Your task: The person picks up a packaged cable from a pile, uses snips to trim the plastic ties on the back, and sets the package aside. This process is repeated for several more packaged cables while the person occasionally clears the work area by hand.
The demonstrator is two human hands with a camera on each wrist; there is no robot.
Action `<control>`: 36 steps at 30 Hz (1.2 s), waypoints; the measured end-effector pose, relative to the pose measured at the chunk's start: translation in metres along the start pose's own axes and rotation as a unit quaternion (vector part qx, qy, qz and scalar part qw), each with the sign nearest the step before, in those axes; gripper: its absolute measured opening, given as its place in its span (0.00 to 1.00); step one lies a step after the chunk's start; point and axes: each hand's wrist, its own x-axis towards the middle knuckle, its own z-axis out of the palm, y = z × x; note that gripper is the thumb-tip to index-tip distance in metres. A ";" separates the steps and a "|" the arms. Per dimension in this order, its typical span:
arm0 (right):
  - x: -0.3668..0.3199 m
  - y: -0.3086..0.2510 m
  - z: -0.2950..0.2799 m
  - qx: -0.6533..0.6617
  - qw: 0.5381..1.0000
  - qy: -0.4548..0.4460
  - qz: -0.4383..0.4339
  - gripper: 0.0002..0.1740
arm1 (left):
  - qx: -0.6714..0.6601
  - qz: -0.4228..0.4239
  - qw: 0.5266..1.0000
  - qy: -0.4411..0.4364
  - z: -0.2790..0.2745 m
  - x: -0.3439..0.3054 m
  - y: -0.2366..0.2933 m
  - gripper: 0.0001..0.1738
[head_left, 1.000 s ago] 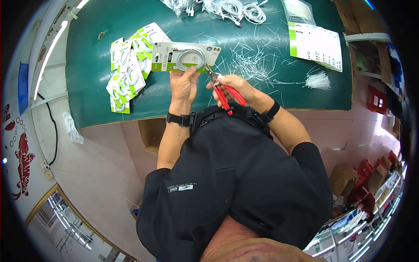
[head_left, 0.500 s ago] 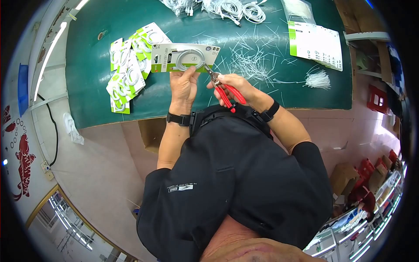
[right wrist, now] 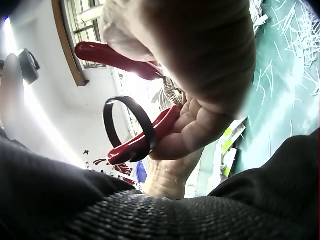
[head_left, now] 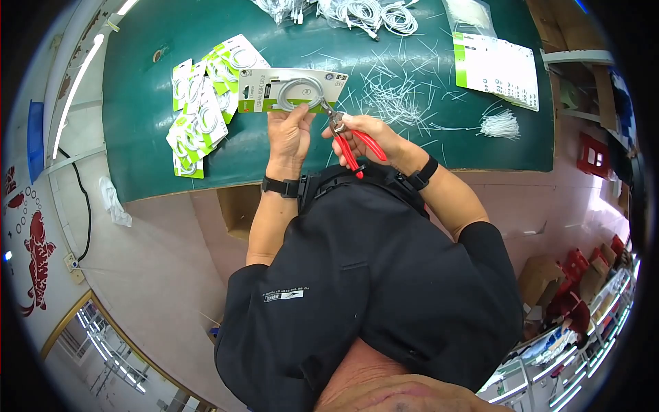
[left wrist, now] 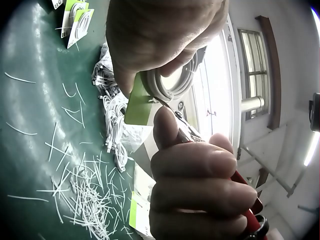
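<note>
My left hand point(head_left: 291, 134) pinches the lower edge of a white and green USB cable card point(head_left: 328, 77), thumb in front. Coiled on the card is a white cable point(head_left: 281, 96). My right hand point(head_left: 374, 130) grips red-handled cutting pliers point(head_left: 373, 147), their metal nose at the right side of the coil. In the left wrist view the plier tip meets the cable point(left wrist: 159, 92) beside a small white tie end point(left wrist: 153, 100). The right wrist view shows the handles point(right wrist: 120, 61) spread apart, with a coil spring point(right wrist: 171, 91) between them and a black loop point(right wrist: 129, 127) round one handle.
Packed cable cards point(head_left: 206, 120) are piled at the left of the green table point(head_left: 151, 147). Cut white tie pieces point(head_left: 398, 99) lie scattered on the right, near a bundle of ties point(head_left: 500, 126) and a stack of cards point(head_left: 498, 72). Loose coiled cables point(head_left: 364, 15) sit at the back.
The plier handles swing slightly further apart, then back closer together, while the nose stays at the coil. The card and left hand hold nearly still.
</note>
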 end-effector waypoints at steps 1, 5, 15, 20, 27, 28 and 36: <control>0.000 0.000 0.000 0.001 1.000 0.005 -0.001 0.29 | 0.000 -0.003 1.000 -0.003 0.001 0.000 0.000 0.24; 0.002 -0.001 -0.005 -0.030 0.999 0.022 -0.005 0.27 | 0.005 0.011 1.000 0.007 0.003 0.000 0.000 0.26; -0.002 0.000 -0.003 -0.106 0.989 0.094 0.038 0.27 | 0.037 0.062 0.997 0.035 -0.006 0.003 0.002 0.33; -0.010 0.010 -0.040 -0.058 0.987 0.130 0.076 0.30 | 0.033 0.109 0.986 0.120 -0.040 -0.007 0.031 0.36; -0.010 0.008 -0.057 0.016 0.982 0.160 0.104 0.35 | 0.045 0.122 0.932 0.339 -0.194 -0.118 0.049 0.38; -0.009 0.007 -0.058 0.015 0.983 0.158 0.097 0.36 | 0.035 0.121 0.914 0.386 -0.210 -0.140 0.046 0.38; 0.013 0.010 -0.044 -0.020 0.986 0.108 0.125 0.38 | -0.008 0.062 0.834 0.548 -0.283 -0.245 0.000 0.39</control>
